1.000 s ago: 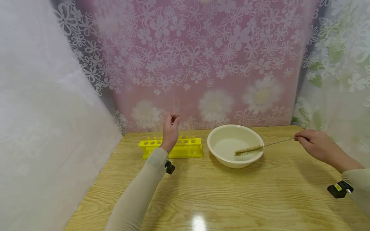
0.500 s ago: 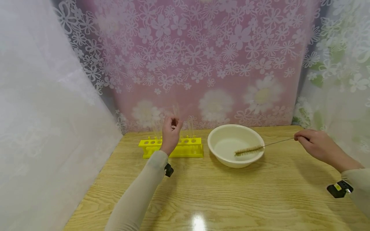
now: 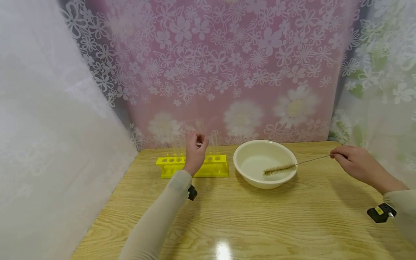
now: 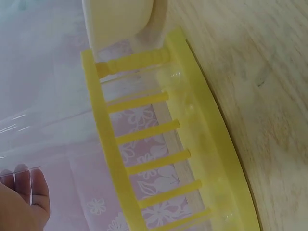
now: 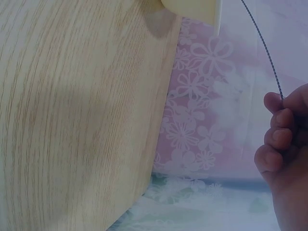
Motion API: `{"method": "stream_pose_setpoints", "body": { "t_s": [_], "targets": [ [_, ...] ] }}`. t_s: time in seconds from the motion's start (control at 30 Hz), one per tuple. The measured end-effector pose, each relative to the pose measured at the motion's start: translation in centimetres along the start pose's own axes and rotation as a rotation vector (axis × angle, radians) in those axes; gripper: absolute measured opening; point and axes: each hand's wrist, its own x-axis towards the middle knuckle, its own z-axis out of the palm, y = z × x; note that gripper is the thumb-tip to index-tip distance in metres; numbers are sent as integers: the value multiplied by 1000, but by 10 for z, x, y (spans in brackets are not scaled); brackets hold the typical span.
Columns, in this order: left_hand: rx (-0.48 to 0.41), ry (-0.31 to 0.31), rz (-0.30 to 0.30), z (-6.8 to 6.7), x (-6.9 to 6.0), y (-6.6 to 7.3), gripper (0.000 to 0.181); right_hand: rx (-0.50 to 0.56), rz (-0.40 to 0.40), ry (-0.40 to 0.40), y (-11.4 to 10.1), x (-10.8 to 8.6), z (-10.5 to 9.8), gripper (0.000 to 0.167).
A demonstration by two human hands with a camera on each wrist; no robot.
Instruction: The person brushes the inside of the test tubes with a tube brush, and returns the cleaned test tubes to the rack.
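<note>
two hands flank the cream bowl (image 3: pixel 260 183) on the wooden surface (image 3: pixel 260 224). left of the bowl, the left hand (image 3: pixel 195 153) is raised over a yellow rack (image 3: pixel 211 170), fingertips pinching a clear tube (image 3: pixel 200 125) that shows only faintly. more clear tubes (image 3: pixel 214 142) stand upright in the rack. right of the bowl, the right hand (image 3: pixel 359 163) grips the wire handle (image 3: pixel 313 160) of a brush (image 3: pixel 277 169), whose bristles reach over the bowl's near right rim.

Test-tube rack (image 3: pixel 211 170): on table (image 3: pixel 260 227), left of centre. Basin (image 3: pixel 251 179): right of rack, test-tube brush (image 3: pixel 279 169) over it. Curtain (image 3: pixel 227 72): behind.
</note>
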Motion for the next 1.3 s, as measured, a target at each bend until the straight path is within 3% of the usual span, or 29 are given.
{"method": "stream_pose_setpoints", "body": {
  "t_s": [0.3, 0.7, 1.3],
  "targets": [
    [46, -21, 2, 6, -6, -3, 27, 14, 13, -13, 3, -1, 2, 21],
    [83, -63, -18, 9, -15, -18, 15, 8, 5, -22, -3, 3, -2, 22],
    [184, -96, -90, 11, -25, -30, 16, 28, -5, -23, -8, 9, -2, 24]
  ]
}}
